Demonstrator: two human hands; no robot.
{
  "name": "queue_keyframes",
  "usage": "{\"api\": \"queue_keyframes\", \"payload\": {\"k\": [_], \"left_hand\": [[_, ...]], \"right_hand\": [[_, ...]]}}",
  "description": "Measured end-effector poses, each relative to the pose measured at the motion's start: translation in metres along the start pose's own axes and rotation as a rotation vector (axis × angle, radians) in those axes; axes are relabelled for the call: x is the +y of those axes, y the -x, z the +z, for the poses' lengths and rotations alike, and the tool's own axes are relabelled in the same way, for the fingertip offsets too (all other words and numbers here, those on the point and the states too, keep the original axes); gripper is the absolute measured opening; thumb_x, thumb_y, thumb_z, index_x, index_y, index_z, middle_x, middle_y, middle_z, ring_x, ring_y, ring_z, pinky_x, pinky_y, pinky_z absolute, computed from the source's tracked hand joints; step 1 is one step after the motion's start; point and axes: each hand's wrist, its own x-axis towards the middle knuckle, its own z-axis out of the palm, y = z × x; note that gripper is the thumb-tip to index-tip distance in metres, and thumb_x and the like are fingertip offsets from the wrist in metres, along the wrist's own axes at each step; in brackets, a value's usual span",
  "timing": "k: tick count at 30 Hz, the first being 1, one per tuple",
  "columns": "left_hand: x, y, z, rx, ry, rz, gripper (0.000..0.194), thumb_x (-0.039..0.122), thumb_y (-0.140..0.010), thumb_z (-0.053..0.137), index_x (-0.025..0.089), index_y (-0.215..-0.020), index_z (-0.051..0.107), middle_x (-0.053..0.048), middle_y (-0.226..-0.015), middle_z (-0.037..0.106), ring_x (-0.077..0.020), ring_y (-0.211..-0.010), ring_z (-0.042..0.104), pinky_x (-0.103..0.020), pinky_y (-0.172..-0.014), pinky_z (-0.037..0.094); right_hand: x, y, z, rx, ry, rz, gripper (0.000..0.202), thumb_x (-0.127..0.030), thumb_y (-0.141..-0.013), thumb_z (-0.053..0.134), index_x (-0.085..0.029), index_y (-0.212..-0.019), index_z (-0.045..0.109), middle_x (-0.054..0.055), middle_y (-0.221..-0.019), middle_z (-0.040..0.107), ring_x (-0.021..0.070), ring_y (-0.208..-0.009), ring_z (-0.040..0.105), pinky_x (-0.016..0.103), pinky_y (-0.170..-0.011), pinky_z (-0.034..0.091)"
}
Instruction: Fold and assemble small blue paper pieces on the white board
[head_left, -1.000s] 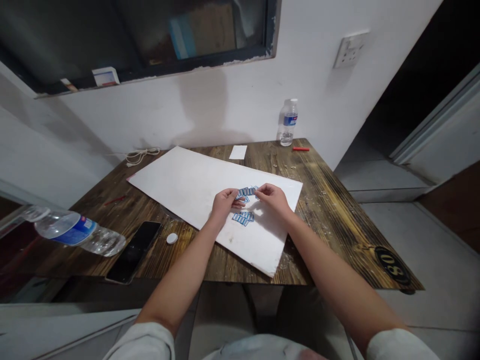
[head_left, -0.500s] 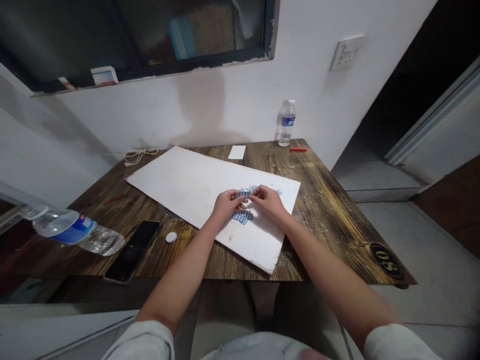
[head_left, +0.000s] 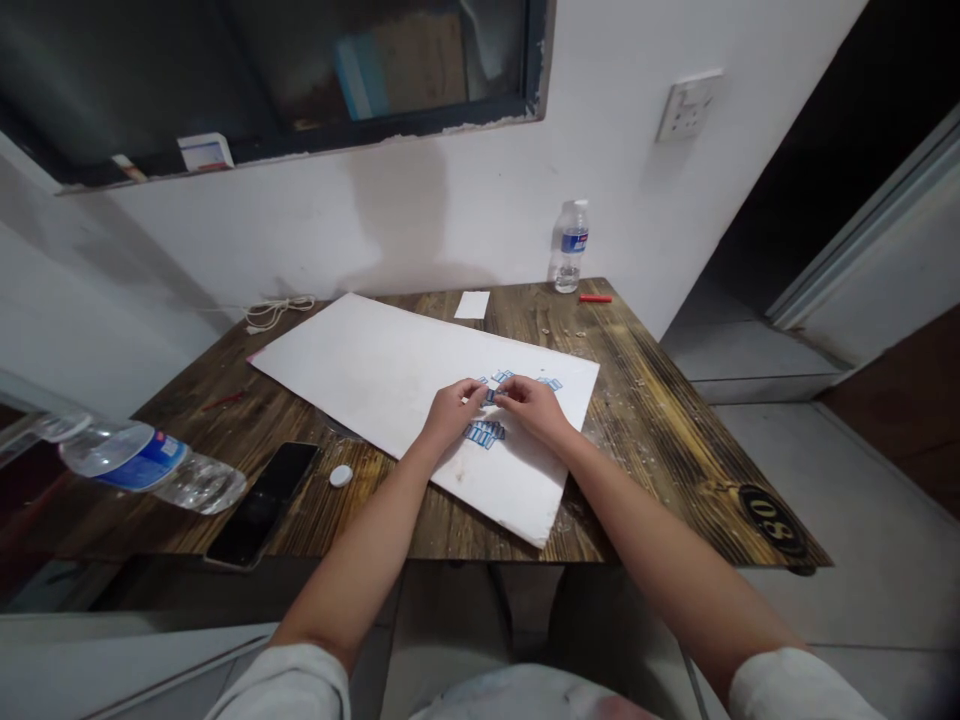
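Observation:
Between the fingertips of both hands is a small blue-and-dark piece (head_left: 491,396), held above a white board (head_left: 375,370). My left hand (head_left: 453,408) pinches its left end, and my right hand (head_left: 531,402) pinches its right end. Just below the hands, several similar blue pieces (head_left: 484,434) lie together on the board. More blue-edged pieces (head_left: 551,383) lie behind and to the right of my right hand. The fine detail of the held piece is too small to tell.
On the wooden table (head_left: 675,470) are a lying bottle (head_left: 157,462), a phone (head_left: 264,505), a white cap (head_left: 340,476), a cable (head_left: 277,311), a white card (head_left: 472,305), an upright bottle (head_left: 571,247) and a red pen-like object (head_left: 596,298).
The fingers have shifted slightly around the held piece, and less of it shows between them. The whole view has moved a little.

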Motion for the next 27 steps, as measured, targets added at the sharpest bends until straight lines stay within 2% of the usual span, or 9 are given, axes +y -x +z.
{"api": "queue_keyframes", "payload": {"k": [4,8,10,12,15,19,22,27], "left_hand": [[0.001,-0.001,-0.004,0.146,-0.082,-0.001,0.022,0.034,-0.087,0.054,0.019,-0.079,0.068,-0.003,-0.082,0.07,-0.0157,-0.076,0.062,-0.023,-0.068,0.046],[-0.008,-0.004,-0.006,0.217,-0.074,-0.035,0.021,0.031,-0.088,0.052,0.019,-0.081,0.068,-0.004,-0.085,0.07,-0.0156,-0.076,0.062,-0.023,-0.067,0.046],[-0.013,-0.006,-0.006,0.224,-0.118,-0.029,0.02,0.03,-0.088,0.052,0.019,-0.084,0.068,-0.004,-0.087,0.071,-0.0166,-0.08,0.062,-0.025,-0.072,0.047],[-0.017,-0.007,-0.006,0.222,-0.234,-0.01,0.018,0.029,-0.088,0.054,0.019,-0.088,0.069,-0.006,-0.093,0.071,-0.019,-0.09,0.062,-0.028,-0.082,0.048],[-0.019,-0.005,-0.005,0.184,-0.508,0.027,0.021,0.029,-0.087,0.056,0.019,-0.101,0.068,-0.009,-0.109,0.069,-0.024,-0.108,0.057,-0.036,-0.098,0.043],[-0.017,-0.001,-0.004,0.044,-0.763,0.011,0.042,0.04,-0.086,0.059,0.021,-0.124,0.061,-0.01,-0.133,0.059,-0.0302,-0.124,0.048,-0.045,-0.103,0.039],[-0.017,0.0,-0.003,-0.045,-0.797,0.031,0.049,0.041,-0.086,0.06,0.025,-0.132,0.055,-0.007,-0.141,0.054,-0.0311,-0.128,0.044,-0.049,-0.103,0.037],[-0.018,-0.004,-0.004,-0.112,-0.68,0.096,0.043,0.033,-0.086,0.059,0.029,-0.129,0.059,-0.004,-0.133,0.061,-0.0267,-0.127,0.046,-0.045,-0.105,0.035]], "right_hand": [[-0.006,0.003,-0.001,-0.178,0.066,-0.076,0.019,-0.032,-0.074,0.068,-0.022,-0.09,0.069,-0.003,-0.068,0.062,0.0142,-0.064,0.053,0.027,-0.064,0.039],[-0.007,0.005,-0.002,-0.374,0.234,-0.175,0.009,-0.027,-0.076,0.073,-0.022,-0.083,0.071,0.0,-0.073,0.065,0.0165,-0.072,0.056,0.029,-0.07,0.039],[-0.006,0.006,-0.001,-0.389,0.359,-0.259,0.017,-0.032,-0.073,0.078,-0.022,-0.086,0.072,0.003,-0.082,0.067,0.0202,-0.083,0.055,0.032,-0.077,0.039],[-0.005,0.007,-0.001,-0.373,0.492,-0.306,0.035,-0.043,-0.069,0.082,-0.022,-0.096,0.073,0.008,-0.095,0.066,0.0248,-0.093,0.052,0.035,-0.083,0.037],[-0.005,0.01,0.0,-0.364,0.651,-0.306,0.049,-0.054,-0.066,0.081,-0.025,-0.106,0.073,0.011,-0.108,0.061,0.0291,-0.102,0.048,0.039,-0.085,0.036],[-0.006,0.011,0.002,-0.428,0.674,-0.289,0.044,-0.05,-0.071,0.08,-0.026,-0.107,0.073,0.01,-0.11,0.059,0.0278,-0.103,0.047,0.037,-0.084,0.035],[-0.003,0.01,0.005,-0.459,0.636,-0.267,0.04,-0.042,-0.07,0.082,-0.024,-0.104,0.073,0.009,-0.108,0.06,0.0265,-0.103,0.047,0.036,-0.084,0.036],[0.001,0.009,0.009,-0.48,0.596,-0.294,0.032,-0.034,-0.071,0.083,-0.022,-0.099,0.072,0.008,-0.106,0.062,0.0251,-0.102,0.05,0.035,-0.084,0.036]]}}
